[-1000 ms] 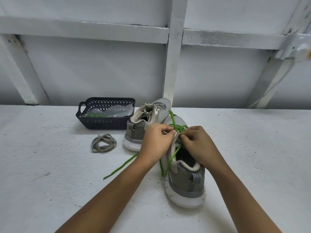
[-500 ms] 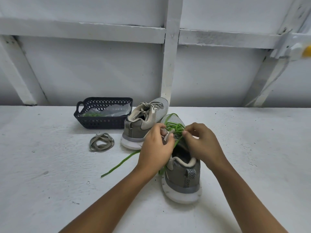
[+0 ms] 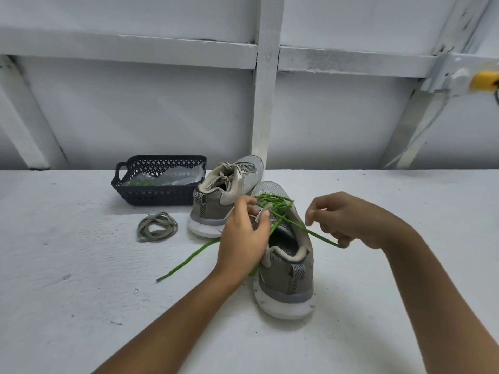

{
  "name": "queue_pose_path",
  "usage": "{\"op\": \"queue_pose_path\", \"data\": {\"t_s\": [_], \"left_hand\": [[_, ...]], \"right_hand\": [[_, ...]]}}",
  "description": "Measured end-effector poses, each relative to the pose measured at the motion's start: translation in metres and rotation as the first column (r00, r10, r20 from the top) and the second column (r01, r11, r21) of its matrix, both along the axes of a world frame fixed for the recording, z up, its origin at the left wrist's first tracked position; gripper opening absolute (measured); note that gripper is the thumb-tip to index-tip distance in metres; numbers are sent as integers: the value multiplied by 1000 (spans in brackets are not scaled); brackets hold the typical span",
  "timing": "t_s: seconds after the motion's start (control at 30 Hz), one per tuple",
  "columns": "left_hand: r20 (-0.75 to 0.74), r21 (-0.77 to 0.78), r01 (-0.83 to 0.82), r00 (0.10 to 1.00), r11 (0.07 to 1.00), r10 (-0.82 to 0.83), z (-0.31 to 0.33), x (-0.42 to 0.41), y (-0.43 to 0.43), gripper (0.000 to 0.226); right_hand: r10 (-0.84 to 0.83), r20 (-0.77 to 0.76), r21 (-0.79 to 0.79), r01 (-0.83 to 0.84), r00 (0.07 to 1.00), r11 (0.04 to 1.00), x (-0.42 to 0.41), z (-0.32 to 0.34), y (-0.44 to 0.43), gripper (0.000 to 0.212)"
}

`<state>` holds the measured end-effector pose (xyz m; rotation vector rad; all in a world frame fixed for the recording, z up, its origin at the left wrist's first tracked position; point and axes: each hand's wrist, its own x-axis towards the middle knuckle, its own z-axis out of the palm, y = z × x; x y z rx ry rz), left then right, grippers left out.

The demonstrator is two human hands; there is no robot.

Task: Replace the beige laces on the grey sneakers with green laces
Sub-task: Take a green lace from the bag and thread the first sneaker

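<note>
Left grip (image 3: 243, 238) is curled onto the near sneaker (image 3: 291, 276), thumb and fingers pinching the beige flap at the top of its lacing. Right grip (image 3: 359, 222) sits just right of that shoe, lower fingers pinched on the green lace (image 3: 318, 236), index and thumb loose above it. The lace runs taut from the eyelets beside left grip out to right grip. Its other end trails on the worktop (image 3: 81, 265), down-left of left grip. Far sneaker (image 3: 229, 190), beige-laced, is just beyond left grip. The removed beige lace (image 3: 157, 227) is coiled left of left grip. Dark basket (image 3: 159, 195) is further back-left, with a clear bag (image 3: 175, 176) and something green inside.
</note>
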<state>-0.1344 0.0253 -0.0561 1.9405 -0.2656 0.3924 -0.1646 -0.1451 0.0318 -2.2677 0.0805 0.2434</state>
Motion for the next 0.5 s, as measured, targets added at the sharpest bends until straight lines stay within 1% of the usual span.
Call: {"op": "queue_pose_path", "data": {"t_s": [0.03, 0.07, 0.1, 0.13, 0.17, 0.27, 0.3, 0.33, 0.37, 0.43, 0.47, 0.5], "left_hand": [[10, 2, -5, 1000, 1000, 5, -1, 0, 0, 16], [21, 7, -10, 1000, 1000, 10, -1, -1, 0, 13], [34, 14, -14, 999, 1000, 13, -2, -1, 0, 11], [46, 23, -16, 999, 1000, 15, -3, -1, 0, 9], [59, 31, -20, 998, 999, 18, -3, -1, 0, 9], [85, 43, -25, 996, 999, 22, -5, 0, 1, 8], [88, 45, -25, 996, 999, 21, -6, 0, 1, 8], [89, 44, -23, 996, 999, 19, -6, 0, 1, 7], [89, 41, -20, 996, 999, 16, -6, 0, 1, 7], [88, 33, -18, 996, 999, 15, -6, 0, 1, 7], [88, 31, -22, 996, 999, 19, -6, 0, 1, 7], [90, 31, -26, 996, 999, 23, -6, 0, 1, 7]], "right_hand": [[17, 64, -147, -7, 998, 989, 1, 1, 2, 21], [40, 176, -260, 7, 984, 966, 2, 1, 7, 17], [70, 296, -334, 34, 953, 942, 5, -1, 13, 14], [101, 374, -379, 53, 922, 924, 8, -4, 19, 16], [129, 400, -419, 56, 907, 906, 10, -7, 26, 19], [186, 339, -603, 61, 922, 796, 20, -22, 43, 26], [193, 334, -624, 63, 923, 779, 23, -27, 46, 26], [187, 348, -613, 73, 919, 787, 24, -31, 47, 24], [171, 384, -573, 89, 907, 814, 25, -35, 46, 22], [128, 489, -442, 119, 863, 889, 23, -39, 40, 16], [100, 539, -346, 112, 837, 931, 20, -39, 36, 11], [59, 558, -198, 63, 828, 978, 17, -37, 31, 9]]}}
